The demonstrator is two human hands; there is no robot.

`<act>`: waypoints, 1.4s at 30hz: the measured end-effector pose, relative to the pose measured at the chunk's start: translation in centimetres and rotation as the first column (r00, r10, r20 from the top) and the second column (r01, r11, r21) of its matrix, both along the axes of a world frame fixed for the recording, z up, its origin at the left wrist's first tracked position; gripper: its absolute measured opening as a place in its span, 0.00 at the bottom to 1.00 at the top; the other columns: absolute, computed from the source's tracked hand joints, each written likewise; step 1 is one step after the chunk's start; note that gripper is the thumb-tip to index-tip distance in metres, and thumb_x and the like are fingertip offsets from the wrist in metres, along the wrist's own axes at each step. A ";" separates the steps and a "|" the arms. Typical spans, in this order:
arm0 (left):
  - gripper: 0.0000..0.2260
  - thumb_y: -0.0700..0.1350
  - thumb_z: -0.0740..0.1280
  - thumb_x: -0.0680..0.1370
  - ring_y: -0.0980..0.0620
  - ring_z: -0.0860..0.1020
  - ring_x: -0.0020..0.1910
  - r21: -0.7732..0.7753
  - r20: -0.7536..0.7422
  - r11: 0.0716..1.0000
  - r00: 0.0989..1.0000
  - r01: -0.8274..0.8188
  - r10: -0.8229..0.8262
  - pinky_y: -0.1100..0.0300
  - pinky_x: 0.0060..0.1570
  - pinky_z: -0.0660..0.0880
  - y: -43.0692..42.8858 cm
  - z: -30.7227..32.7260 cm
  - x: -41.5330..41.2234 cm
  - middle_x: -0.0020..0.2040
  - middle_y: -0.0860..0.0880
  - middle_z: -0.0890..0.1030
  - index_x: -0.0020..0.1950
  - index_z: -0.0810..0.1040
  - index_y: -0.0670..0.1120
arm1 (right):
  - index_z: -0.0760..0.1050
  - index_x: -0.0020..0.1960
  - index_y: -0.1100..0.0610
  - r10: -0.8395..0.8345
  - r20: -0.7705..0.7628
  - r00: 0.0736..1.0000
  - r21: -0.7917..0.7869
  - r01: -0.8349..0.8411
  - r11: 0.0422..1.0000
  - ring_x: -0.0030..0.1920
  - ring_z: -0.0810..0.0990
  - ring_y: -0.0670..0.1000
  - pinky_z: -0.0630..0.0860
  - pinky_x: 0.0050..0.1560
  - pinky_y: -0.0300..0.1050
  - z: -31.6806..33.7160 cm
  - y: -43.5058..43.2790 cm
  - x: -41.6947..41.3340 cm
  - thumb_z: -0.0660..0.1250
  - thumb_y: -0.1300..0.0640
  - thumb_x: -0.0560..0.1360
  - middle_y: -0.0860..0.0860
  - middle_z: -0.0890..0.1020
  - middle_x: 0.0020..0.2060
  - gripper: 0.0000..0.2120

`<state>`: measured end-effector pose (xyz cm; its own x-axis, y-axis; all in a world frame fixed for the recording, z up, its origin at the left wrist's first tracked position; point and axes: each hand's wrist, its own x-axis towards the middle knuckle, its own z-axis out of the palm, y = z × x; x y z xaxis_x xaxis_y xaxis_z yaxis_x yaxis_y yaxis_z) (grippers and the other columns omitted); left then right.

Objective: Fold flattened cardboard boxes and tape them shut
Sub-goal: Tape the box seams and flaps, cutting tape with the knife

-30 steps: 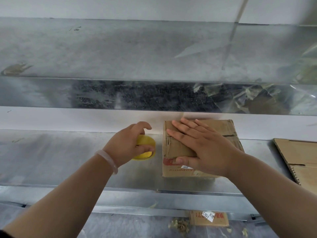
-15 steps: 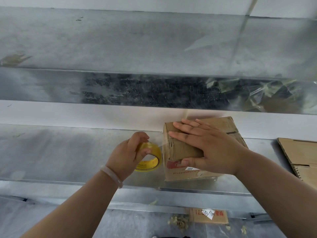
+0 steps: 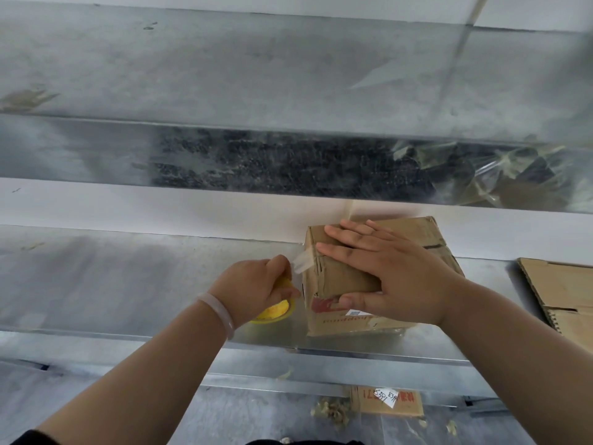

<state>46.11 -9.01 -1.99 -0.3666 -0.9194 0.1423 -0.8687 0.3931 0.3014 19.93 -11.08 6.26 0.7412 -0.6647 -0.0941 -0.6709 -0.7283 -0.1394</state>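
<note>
A small brown cardboard box (image 3: 426, 242) stands folded on the metal shelf (image 3: 128, 284). My right hand (image 3: 391, 274) lies flat on its top flaps, fingers straight, thumb against the front face. Just left of the box, my left hand (image 3: 253, 287) grips a yellow roll of tape (image 3: 272, 311). A clear strip of tape (image 3: 301, 263) stretches from the roll to the box's upper left edge.
Flattened cardboard (image 3: 564, 293) lies on the shelf at the right. A higher metal shelf (image 3: 288, 165) overhangs the work area, with crumpled plastic film (image 3: 500, 168) at its right end. On the floor below lie a cardboard scrap (image 3: 385, 401) and bits of debris.
My left hand lifted the tape roll off the shelf, brought it to the box's left side and drew out a strip onto the box edge. My right hand stayed pressed on the flaps.
</note>
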 end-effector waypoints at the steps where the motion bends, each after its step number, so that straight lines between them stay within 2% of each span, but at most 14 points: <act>1: 0.40 0.76 0.44 0.66 0.44 0.80 0.45 0.026 -0.023 1.000 1.000 -0.003 0.003 0.57 0.43 0.72 0.1 0.0 -0.1 0.49 0.50 0.83 0.58 0.72 0.47 | 0.43 0.75 0.31 0.000 0.002 1.000 -0.002 0.000 1.000 0.77 0.40 0.39 0.40 0.78 0.46 0.0 0.0 0.0 0.45 0.22 0.71 0.36 0.46 0.78 0.35; 4: 0.30 0.69 0.53 0.69 0.48 0.80 0.48 0.052 -0.200 0.998 0.979 -0.027 0.037 0.59 0.47 0.73 0.5 -0.1 0.1 0.53 0.54 0.82 0.62 0.68 0.51 | 0.42 0.75 0.31 -0.002 0.003 1.000 0.002 0.002 1.000 0.77 0.41 0.39 0.42 0.78 0.48 -0.1 -0.1 0.0 0.44 0.22 0.71 0.37 0.46 0.78 0.35; 8: 0.25 0.70 0.59 0.71 0.63 0.75 0.48 0.015 -0.412 0.999 0.910 -0.044 0.046 0.71 0.46 0.70 1.3 0.3 1.2 0.52 0.59 0.78 0.61 0.67 0.56 | 0.40 0.74 0.29 -0.001 -0.006 1.000 0.002 0.001 1.000 0.77 0.39 0.39 0.41 0.78 0.47 0.0 -0.1 0.0 0.44 0.22 0.71 0.36 0.44 0.78 0.34; 11: 0.16 0.62 0.62 0.73 0.65 0.74 0.48 -0.029 -0.497 0.995 0.865 -0.094 0.068 0.75 0.45 0.67 1.5 1.0 1.2 0.50 0.62 0.77 0.58 0.71 0.57 | 0.41 0.74 0.30 0.000 0.006 1.000 -0.003 0.000 1.000 0.77 0.39 0.39 0.41 0.78 0.47 0.0 -0.1 0.0 0.45 0.23 0.71 0.36 0.45 0.78 0.34; 14: 0.14 0.59 0.65 0.72 0.66 0.74 0.48 0.004 -0.569 0.992 0.815 -0.127 0.106 0.76 0.46 0.66 1.8 0.7 0.5 0.49 0.60 0.78 0.55 0.75 0.57 | 0.41 0.74 0.30 -0.002 0.005 1.000 -0.010 0.002 1.000 0.77 0.40 0.39 0.40 0.78 0.46 0.0 0.0 0.0 0.47 0.23 0.72 0.36 0.45 0.78 0.35; 17: 0.16 0.61 0.67 0.69 0.63 0.74 0.49 0.099 -0.659 0.984 0.731 -0.147 0.176 0.74 0.48 0.67 2.3 -0.1 -0.4 0.49 0.59 0.79 0.57 0.74 0.64 | 0.42 0.74 0.30 -0.002 0.020 1.000 -0.016 0.002 1.000 0.77 0.41 0.39 0.40 0.78 0.45 -0.1 0.0 -0.1 0.48 0.23 0.72 0.36 0.46 0.78 0.34; 22: 0.15 0.61 0.69 0.67 0.56 0.78 0.46 0.208 -0.779 0.967 0.574 -0.146 0.254 0.56 0.52 0.76 2.3 -0.2 -1.0 0.50 0.56 0.80 0.53 0.77 0.69 | 0.44 0.75 0.32 -0.007 0.033 0.999 -0.018 0.008 1.000 0.78 0.42 0.40 0.42 0.78 0.47 -0.2 -0.1 0.0 0.48 0.24 0.72 0.37 0.48 0.78 0.35; 24: 0.14 0.61 0.69 0.66 0.55 0.79 0.49 0.226 -0.798 0.962 0.538 -0.150 0.271 0.56 0.54 0.76 2.2 0.2 -1.0 0.50 0.53 0.81 0.51 0.78 0.69 | 0.44 0.75 0.31 -0.007 0.034 0.999 -0.021 0.007 1.000 0.78 0.42 0.39 0.41 0.78 0.46 -0.2 0.0 0.0 0.48 0.24 0.72 0.37 0.47 0.78 0.35; 28: 0.14 0.58 0.75 0.66 0.52 0.79 0.49 0.246 -0.798 0.956 0.525 -0.163 0.295 0.58 0.53 0.76 2.2 0.6 -1.0 0.49 0.54 0.81 0.49 0.79 0.68 | 0.42 0.74 0.30 -0.005 0.035 0.999 -0.024 0.005 1.000 0.77 0.41 0.39 0.40 0.77 0.44 -0.1 0.0 0.0 0.49 0.24 0.72 0.36 0.46 0.78 0.34; 30: 0.15 0.55 0.78 0.65 0.56 0.79 0.48 0.244 -0.771 0.952 0.558 -0.185 0.306 0.64 0.51 0.74 2.4 0.5 -1.0 0.48 0.56 0.81 0.47 0.80 0.70 | 0.42 0.73 0.29 -0.001 0.034 0.999 -0.027 0.002 1.000 0.77 0.41 0.38 0.39 0.77 0.44 -0.2 0.0 0.0 0.49 0.24 0.72 0.36 0.46 0.78 0.34; 32: 0.15 0.50 0.76 0.67 0.62 0.78 0.49 0.218 -0.742 0.955 0.602 -0.202 0.296 0.72 0.49 0.71 2.5 0.5 -1.1 0.49 0.57 0.81 0.46 0.80 0.69 | 0.42 0.74 0.30 -0.001 0.033 0.999 -0.034 0.002 0.999 0.77 0.40 0.38 0.39 0.77 0.45 -0.3 0.0 -0.1 0.48 0.24 0.72 0.36 0.46 0.78 0.34; 34: 0.15 0.44 0.76 0.69 0.64 0.77 0.49 0.230 -0.729 0.951 0.610 -0.207 0.309 0.76 0.48 0.69 2.5 0.4 -1.4 0.50 0.55 0.81 0.48 0.81 0.64 | 0.43 0.74 0.30 -0.002 0.033 0.999 -0.036 0.003 0.999 0.77 0.41 0.38 0.40 0.77 0.45 -0.3 0.0 -0.1 0.48 0.24 0.72 0.36 0.47 0.78 0.34; 39: 0.09 0.42 0.75 0.71 0.63 0.77 0.48 0.210 -0.732 0.956 0.615 -0.206 0.293 0.74 0.47 0.71 2.0 0.8 -2.2 0.47 0.54 0.81 0.43 0.84 0.57 | 0.44 0.75 0.32 0.009 0.064 0.998 -0.051 -0.006 0.999 0.77 0.42 0.38 0.42 0.78 0.47 -0.3 0.0 -0.2 0.46 0.22 0.71 0.37 0.48 0.78 0.35; 42: 0.08 0.41 0.74 0.71 0.62 0.77 0.47 0.169 -0.714 0.960 0.643 -0.224 0.276 0.73 0.47 0.71 1.7 1.3 -2.3 0.45 0.55 0.80 0.40 0.84 0.54 | 0.49 0.77 0.36 0.012 0.111 0.994 -0.073 -0.004 0.997 0.78 0.47 0.39 0.46 0.79 0.48 -0.5 0.1 -0.3 0.51 0.25 0.71 0.38 0.53 0.78 0.37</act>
